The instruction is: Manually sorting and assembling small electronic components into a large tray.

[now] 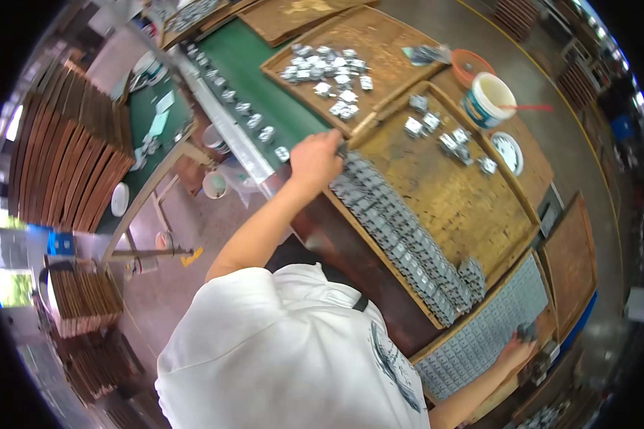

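Note:
My left hand (316,164) is closed at the far left corner of a wooden tray (508,250). Its fingertips touch the end of the rows of small grey metal parts (393,229) packed along the tray's near side; what they pinch is hidden. Out to the lower right, my right hand (511,355) grips a small dark grey metal part (527,332). It is above the right edge of a sheet (479,343) with a repeated printed pattern, lying in another wooden tray. Loose shiny metal parts (458,143) sit at the first tray's far end.
A green conveyor (254,71) with a line of metal parts runs at upper left beside a metal rail (222,121). Beyond are a tray of loose parts (379,43), a white bucket (488,100), an orange bowl (469,68) and a white lid (506,154). Stacked boards (71,143) stand left.

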A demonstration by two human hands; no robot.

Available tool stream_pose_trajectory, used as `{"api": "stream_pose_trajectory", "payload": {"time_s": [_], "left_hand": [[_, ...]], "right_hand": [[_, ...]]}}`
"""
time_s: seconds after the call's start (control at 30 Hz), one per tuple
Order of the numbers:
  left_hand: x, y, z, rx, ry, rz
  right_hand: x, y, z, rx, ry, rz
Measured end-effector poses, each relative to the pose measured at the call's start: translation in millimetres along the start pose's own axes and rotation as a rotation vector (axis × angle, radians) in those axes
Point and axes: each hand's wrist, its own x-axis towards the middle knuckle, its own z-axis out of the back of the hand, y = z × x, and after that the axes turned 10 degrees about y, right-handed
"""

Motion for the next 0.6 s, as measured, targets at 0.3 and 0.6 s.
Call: {"api": "stream_pose_trajectory", "payload": {"time_s": [0.3, 0.6], "left_hand": [[-9.3, 116.7, -18.6, -0.019, 0.262, 0.525], [-38.8, 56.9, 10.5, -1.400, 0.306, 0.204]], "right_hand": [[-69.7, 45.4, -150.3, -0.397, 0.192, -0.006], [-141.5, 54.5, -251.5, -0.332, 0.438, 0.163]]}}
